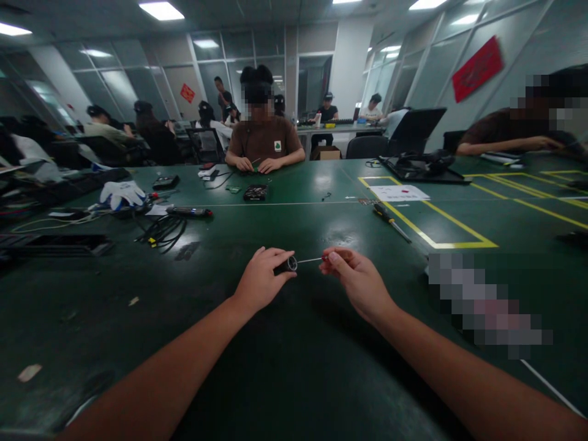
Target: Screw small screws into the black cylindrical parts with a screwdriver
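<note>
My left hand (263, 275) is closed around a short black cylinder (290, 264) with a pale ring at its open end, which faces right. Between the thumb and fingers of my right hand (356, 275) is the red handle of a small screwdriver (312, 260). Its thin metal shaft points left and reaches the ringed end of the cylinder; whether the tip touches or goes inside, I cannot tell. Both hands are just above the green table (294, 373). Much of the cylinder is hidden by my left fingers.
A yellow-and-black screwdriver (390, 222) lies ahead on the right, near a white sheet (400, 193) and yellow tape lines. To the left are black cables (160, 233), a dark cylindrical tool (189, 212) and white gloves (122, 195). Across the table a person (265, 141) handles small parts.
</note>
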Demonstrator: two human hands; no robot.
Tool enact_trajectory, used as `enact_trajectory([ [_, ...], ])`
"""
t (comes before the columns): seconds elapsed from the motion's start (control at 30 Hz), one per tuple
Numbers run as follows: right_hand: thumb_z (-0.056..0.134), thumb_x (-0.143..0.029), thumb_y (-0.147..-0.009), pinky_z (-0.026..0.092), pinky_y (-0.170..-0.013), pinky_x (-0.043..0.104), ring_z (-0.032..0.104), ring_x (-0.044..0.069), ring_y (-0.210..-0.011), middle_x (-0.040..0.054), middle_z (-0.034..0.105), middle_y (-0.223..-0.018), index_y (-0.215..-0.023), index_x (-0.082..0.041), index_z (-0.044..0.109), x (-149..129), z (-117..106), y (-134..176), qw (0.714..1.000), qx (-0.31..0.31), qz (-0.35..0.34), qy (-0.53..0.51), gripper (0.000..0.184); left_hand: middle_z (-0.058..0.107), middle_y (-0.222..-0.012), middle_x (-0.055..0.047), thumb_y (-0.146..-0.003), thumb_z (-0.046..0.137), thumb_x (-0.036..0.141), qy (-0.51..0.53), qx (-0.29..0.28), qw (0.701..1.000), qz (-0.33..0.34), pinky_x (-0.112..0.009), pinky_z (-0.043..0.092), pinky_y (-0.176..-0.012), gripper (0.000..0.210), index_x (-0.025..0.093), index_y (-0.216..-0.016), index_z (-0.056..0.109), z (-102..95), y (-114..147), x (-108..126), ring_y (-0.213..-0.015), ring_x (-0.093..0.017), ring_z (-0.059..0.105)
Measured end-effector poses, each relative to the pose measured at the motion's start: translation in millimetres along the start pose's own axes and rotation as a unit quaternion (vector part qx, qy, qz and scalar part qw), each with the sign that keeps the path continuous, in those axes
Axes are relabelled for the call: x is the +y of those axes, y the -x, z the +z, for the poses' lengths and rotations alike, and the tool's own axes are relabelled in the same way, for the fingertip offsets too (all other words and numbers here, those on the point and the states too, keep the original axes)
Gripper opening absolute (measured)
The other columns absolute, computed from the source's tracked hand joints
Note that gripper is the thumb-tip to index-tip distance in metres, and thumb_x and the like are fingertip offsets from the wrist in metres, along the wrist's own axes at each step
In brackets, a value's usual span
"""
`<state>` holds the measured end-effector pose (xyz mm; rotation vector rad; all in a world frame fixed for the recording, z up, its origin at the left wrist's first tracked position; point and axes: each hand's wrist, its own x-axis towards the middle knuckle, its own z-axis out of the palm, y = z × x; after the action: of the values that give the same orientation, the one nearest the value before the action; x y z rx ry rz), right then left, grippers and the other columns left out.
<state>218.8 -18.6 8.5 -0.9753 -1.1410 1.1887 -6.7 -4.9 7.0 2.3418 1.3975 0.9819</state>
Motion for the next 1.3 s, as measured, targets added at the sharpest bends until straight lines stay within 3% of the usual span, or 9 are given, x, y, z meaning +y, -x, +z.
enact_trajectory([
  [0.13, 0.080, -0.050, -0.083, 0.052, -0.078, 0.038, 0.066, 0.018, -0.073, 0.0018, 0.072, -0.080, -0.097, -0.021, 0.077, -2.8, -0.1, 0.7, 1.000, -0.002, 0.007, 0.026, 0.032, 0.074, -0.123, -0.007, -0.086, 0.081, 0.016, -0.006, -0.002, 1.000, 0.016, -0.062, 0.038, -0.120, 0.045, 0.023, -0.129, 0.071, 0.7, 1.0, -1.1, -0.116, -0.025, 0.066],
  [0.27, 0.084, -0.051, -0.079, 0.051, -0.069, 0.035, 0.056, 0.015, -0.061, -0.0030, 0.063, -0.069, -0.100, -0.022, 0.077, -7.7, 2.2, 3.3, 0.999, -0.005, 0.030, 0.013, 0.037, 0.074, -0.125, -0.007, -0.086, 0.080, 0.015, -0.010, -0.013, 1.000, 0.017, -0.064, 0.035, -0.121, 0.045, 0.024, -0.130, 0.070, 1.4, 1.1, -0.5, -0.118, -0.025, 0.066],
  [0.43, 0.069, -0.063, -0.088, 0.046, -0.061, 0.034, 0.045, 0.014, -0.056, -0.0050, 0.048, -0.058, -0.091, -0.021, 0.078, -13.3, 7.3, 5.9, 0.999, 0.032, 0.024, -0.002, 0.044, 0.073, -0.124, -0.005, -0.088, 0.078, 0.016, -0.007, -0.023, 0.999, 0.022, -0.066, 0.029, -0.124, 0.044, 0.026, -0.130, 0.070, 3.2, 2.3, 1.3, -0.118, -0.025, 0.067],
  [0.5, 0.075, -0.054, -0.085, 0.045, -0.060, 0.033, 0.046, 0.014, -0.057, -0.0047, 0.051, -0.060, -0.096, -0.022, 0.077, -14.1, 7.6, 5.5, 0.998, 0.057, 0.024, 0.003, 0.034, 0.073, -0.124, -0.005, -0.088, 0.078, 0.016, -0.006, -0.023, 0.999, 0.028, -0.065, 0.031, -0.123, 0.044, 0.026, -0.131, 0.070, 3.5, 3.0, 1.5, -0.117, -0.025, 0.067],
  [0.6, 0.082, -0.038, -0.078, 0.049, -0.068, 0.034, 0.053, 0.015, -0.063, -0.0029, 0.061, -0.068, -0.088, -0.022, 0.073, -13.6, 6.4, 3.9, 0.997, 0.075, 0.023, -0.019, 0.021, 0.073, -0.123, -0.006, -0.087, 0.078, 0.015, 0.002, -0.020, 0.999, 0.027, -0.057, 0.046, -0.114, 0.046, 0.025, -0.131, 0.070, 3.1, 3.5, 1.4, -0.115, -0.025, 0.066],
  [0.7, 0.084, -0.040, -0.076, 0.052, -0.075, 0.035, 0.059, 0.017, -0.071, -0.0006, 0.065, -0.074, -0.085, -0.022, 0.073, -10.8, 5.2, 2.7, 0.997, 0.060, 0.011, -0.041, 0.023, 0.073, -0.124, -0.007, -0.087, 0.078, 0.013, 0.017, -0.020, 0.999, 0.026, -0.046, 0.055, -0.103, 0.046, 0.022, -0.132, 0.070, 2.8, 3.3, 0.9, -0.114, -0.025, 0.067],
  [0.9, 0.081, -0.056, -0.080, 0.052, -0.069, 0.034, 0.063, 0.018, -0.072, 0.0023, 0.069, -0.081, -0.093, -0.021, 0.075, 1.2, 4.7, 1.3, 0.998, 0.056, 0.030, -0.023, 0.037, 0.074, -0.123, -0.007, -0.086, 0.079, 0.013, 0.018, -0.020, 0.999, 0.039, -0.045, 0.056, -0.102, 0.044, 0.023, -0.128, 0.072, 6.5, 5.1, -0.6, -0.115, -0.025, 0.068],
  [1.13, 0.078, -0.050, -0.082, 0.051, -0.063, 0.036, 0.056, 0.017, -0.060, 0.0007, 0.062, -0.070, -0.085, -0.022, 0.069, 6.3, -7.9, -10.2, 0.986, 0.019, 0.121, -0.109, 0.030, 0.074, -0.123, -0.006, -0.086, 0.077, 0.009, -0.001, 0.010, 0.998, 0.061, -0.045, 0.057, -0.103, 0.044, 0.024, -0.127, 0.073, 4.4, 2.6, -3.2, -0.114, -0.024, 0.068],
  [1.3, 0.082, -0.045, -0.079, 0.048, -0.061, 0.033, 0.055, 0.017, -0.065, 0.0009, 0.063, -0.074, -0.087, -0.022, 0.070, 2.4, -6.4, -11.6, 0.988, 0.066, 0.058, -0.127, 0.027, 0.073, -0.123, -0.006, -0.086, 0.078, 0.009, -0.001, 0.005, 1.000, 0.019, -0.046, 0.056, -0.103, 0.045, 0.023, -0.128, 0.072, -0.1, -0.2, -6.4, -0.116, -0.024, 0.067],
])
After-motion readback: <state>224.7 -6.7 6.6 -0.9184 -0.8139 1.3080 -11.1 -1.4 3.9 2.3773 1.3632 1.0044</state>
